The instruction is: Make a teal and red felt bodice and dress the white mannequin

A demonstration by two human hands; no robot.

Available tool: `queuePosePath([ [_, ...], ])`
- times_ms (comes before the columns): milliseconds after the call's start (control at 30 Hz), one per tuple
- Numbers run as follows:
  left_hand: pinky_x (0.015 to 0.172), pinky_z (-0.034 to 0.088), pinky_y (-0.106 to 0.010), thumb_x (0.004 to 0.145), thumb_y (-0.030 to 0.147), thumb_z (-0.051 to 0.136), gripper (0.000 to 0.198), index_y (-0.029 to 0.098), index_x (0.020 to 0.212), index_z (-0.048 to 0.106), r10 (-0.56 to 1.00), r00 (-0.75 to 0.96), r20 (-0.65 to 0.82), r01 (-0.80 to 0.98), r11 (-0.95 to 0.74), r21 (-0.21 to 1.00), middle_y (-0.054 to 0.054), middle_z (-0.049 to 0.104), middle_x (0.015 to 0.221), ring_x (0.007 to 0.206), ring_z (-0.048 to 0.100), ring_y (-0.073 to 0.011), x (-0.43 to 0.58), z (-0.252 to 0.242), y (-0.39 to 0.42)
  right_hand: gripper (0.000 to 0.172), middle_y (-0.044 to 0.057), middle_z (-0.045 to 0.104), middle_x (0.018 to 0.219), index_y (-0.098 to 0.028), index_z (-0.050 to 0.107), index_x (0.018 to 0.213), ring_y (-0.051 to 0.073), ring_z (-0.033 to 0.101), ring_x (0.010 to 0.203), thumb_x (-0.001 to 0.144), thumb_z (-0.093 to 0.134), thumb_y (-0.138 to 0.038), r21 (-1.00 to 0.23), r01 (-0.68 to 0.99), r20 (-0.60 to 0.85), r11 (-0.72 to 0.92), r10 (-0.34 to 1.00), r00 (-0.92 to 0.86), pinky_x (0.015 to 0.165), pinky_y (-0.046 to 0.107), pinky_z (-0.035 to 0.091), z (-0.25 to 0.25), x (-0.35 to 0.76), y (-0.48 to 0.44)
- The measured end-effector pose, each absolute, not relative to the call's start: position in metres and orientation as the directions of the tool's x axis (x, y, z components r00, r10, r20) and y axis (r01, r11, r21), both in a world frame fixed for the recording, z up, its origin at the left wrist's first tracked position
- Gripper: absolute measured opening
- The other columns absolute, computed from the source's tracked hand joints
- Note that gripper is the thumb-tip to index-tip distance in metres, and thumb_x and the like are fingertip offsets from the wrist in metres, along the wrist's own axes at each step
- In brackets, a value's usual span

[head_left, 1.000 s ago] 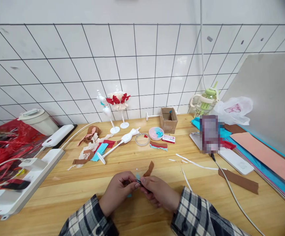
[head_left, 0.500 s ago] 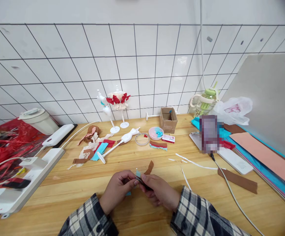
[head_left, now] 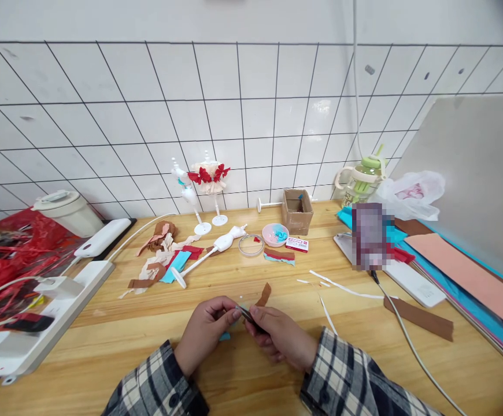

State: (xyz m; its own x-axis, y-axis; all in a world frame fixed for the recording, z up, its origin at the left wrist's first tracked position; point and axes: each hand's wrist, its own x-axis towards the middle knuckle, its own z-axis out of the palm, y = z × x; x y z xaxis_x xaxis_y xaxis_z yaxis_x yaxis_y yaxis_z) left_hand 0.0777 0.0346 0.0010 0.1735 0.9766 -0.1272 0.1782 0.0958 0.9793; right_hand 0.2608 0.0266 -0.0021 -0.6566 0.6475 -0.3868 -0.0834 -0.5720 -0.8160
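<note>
My right hand [head_left: 277, 332] is closed around a slim dark pair of tweezers [head_left: 251, 319], its tip pointing to my left fingers. My left hand [head_left: 210, 329] has thumb and index finger pinched together at that tip. What lies in this pinch is mostly hidden; a light-blue piece of crepe paper [head_left: 224, 336] shows under the hand. A brown crepe strip [head_left: 263, 294] sticks up just behind my right thumb. Farther back, a white mini mannequin [head_left: 229, 238] lies on its side beside a metal ring [head_left: 251, 245].
Two dressed mannequins [head_left: 212, 179] stand by the wall. A pink bowl [head_left: 271, 228], a cardboard box [head_left: 297, 219] and paper scraps [head_left: 160, 268] lie behind my hands. At right are a phone with a cable [head_left: 401, 323] and crepe sheets [head_left: 472, 271]; at left, a power strip [head_left: 56, 323].
The light-blue piece that stood up between my fingertips is now mostly out of sight. My left fingers have shifted slightly; my right hand is almost unmoved.
</note>
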Motion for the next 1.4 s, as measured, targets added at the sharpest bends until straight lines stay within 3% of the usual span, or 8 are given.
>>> queuePosePath([
  [300, 0.050, 0.038, -0.021, 0.066, 0.044, 0.073, 0.029, 0.015, 0.065, 0.066, 0.983, 0.135, -0.128, 0.176, 0.103, 0.979, 0.002, 0.058, 0.056, 0.053, 0.046, -0.0109, 0.078, 0.003, 0.034, 0.048, -0.010, 0.025, 0.049, -0.021, 0.041, 0.073, 0.004, 0.011, 0.038, 0.085, 0.042, -0.068, -0.824, -0.090, -0.387, -0.559, 0.672, -0.632, 0.041, 0.023, 0.009, 0.000, 0.261, 0.027],
  [433, 0.051, 0.039, -0.020, 0.066, 0.045, 0.075, 0.030, 0.016, 0.069, 0.068, 0.977, 0.121, -0.174, 0.067, 0.167, 0.984, 0.002, 0.060, 0.059, 0.056, 0.048, -0.0107, 0.076, -0.002, 0.034, 0.048, -0.010, 0.030, 0.054, -0.020, 0.048, 0.084, 0.005, 0.016, 0.041, 0.081, 0.047, -0.068, -0.891, -0.180, -0.276, -0.416, 0.813, -0.512, 0.041, 0.021, 0.012, 0.001, 0.264, 0.030],
  [567, 0.055, 0.040, -0.020, 0.064, 0.046, 0.078, 0.033, 0.016, 0.074, 0.068, 0.958, 0.165, -0.236, -0.099, 0.254, 0.962, 0.001, 0.063, 0.063, 0.058, 0.052, -0.0106, 0.076, -0.007, 0.032, 0.045, -0.006, 0.044, 0.064, -0.018, 0.057, 0.107, 0.008, 0.034, 0.054, 0.070, 0.072, -0.039, -0.989, 0.015, -0.138, -0.146, 0.891, -0.432, 0.050, 0.021, 0.027, 0.000, 0.261, 0.032],
  [700, 0.054, 0.040, -0.019, 0.063, 0.045, 0.079, 0.035, 0.015, 0.073, 0.065, 0.956, 0.137, -0.260, -0.191, 0.283, 0.940, 0.002, 0.062, 0.062, 0.056, 0.052, -0.0096, 0.077, -0.007, 0.031, 0.016, -0.004, 0.045, 0.061, -0.016, 0.065, 0.083, 0.010, 0.038, 0.058, 0.074, 0.065, -0.029, -0.972, 0.225, -0.154, -0.066, 0.903, -0.402, 0.055, 0.023, 0.029, -0.006, 0.261, 0.037],
  [800, 0.053, 0.039, -0.018, 0.065, 0.044, 0.078, 0.033, 0.016, 0.075, 0.063, 0.960, 0.102, -0.260, -0.202, 0.276, 0.940, 0.002, 0.061, 0.060, 0.055, 0.052, -0.0091, 0.075, -0.004, 0.033, 0.013, -0.003, 0.050, 0.061, -0.017, 0.064, 0.077, 0.012, 0.042, 0.059, 0.077, 0.063, -0.030, -0.922, 0.387, -0.110, 0.001, 0.958, -0.265, 0.055, 0.024, 0.029, -0.009, 0.266, 0.043],
  [1033, 0.058, 0.041, -0.022, 0.073, 0.043, 0.069, 0.028, 0.016, 0.080, 0.069, 0.953, 0.269, -0.141, 0.231, 0.078, 0.970, -0.001, 0.066, 0.067, 0.061, 0.055, -0.0129, 0.072, -0.002, 0.034, 0.017, 0.002, 0.067, 0.077, -0.021, 0.069, 0.086, 0.016, 0.057, 0.072, 0.081, 0.053, -0.018, -0.758, 0.634, 0.001, 0.152, 0.973, -0.233, 0.064, 0.024, 0.036, -0.008, 0.279, 0.058],
  [1200, 0.068, 0.046, -0.025, 0.082, 0.031, 0.057, 0.018, 0.021, 0.086, 0.072, 0.918, 0.386, -0.086, 0.608, -0.183, 0.773, -0.002, 0.072, 0.080, 0.072, 0.062, -0.0164, 0.075, -0.001, 0.032, 0.021, 0.003, 0.068, 0.092, -0.023, 0.067, 0.094, 0.018, 0.061, 0.087, 0.084, 0.049, -0.018, -0.497, 0.791, 0.077, 0.356, 0.926, -0.369, 0.070, 0.025, 0.038, -0.004, 0.283, 0.075],
  [1400, 0.080, 0.048, -0.028, 0.085, 0.028, 0.055, 0.021, 0.026, 0.097, 0.071, 0.904, 0.423, -0.068, 0.732, -0.296, 0.614, -0.001, 0.074, 0.095, 0.087, 0.066, -0.0188, 0.073, -0.001, 0.031, 0.048, 0.003, 0.063, 0.121, -0.026, 0.055, 0.125, 0.019, 0.058, 0.107, 0.080, 0.045, -0.010, -0.509, 0.805, 0.131, 0.304, 0.952, -0.277, 0.086, 0.029, 0.042, -0.014, 0.291, 0.079],
])
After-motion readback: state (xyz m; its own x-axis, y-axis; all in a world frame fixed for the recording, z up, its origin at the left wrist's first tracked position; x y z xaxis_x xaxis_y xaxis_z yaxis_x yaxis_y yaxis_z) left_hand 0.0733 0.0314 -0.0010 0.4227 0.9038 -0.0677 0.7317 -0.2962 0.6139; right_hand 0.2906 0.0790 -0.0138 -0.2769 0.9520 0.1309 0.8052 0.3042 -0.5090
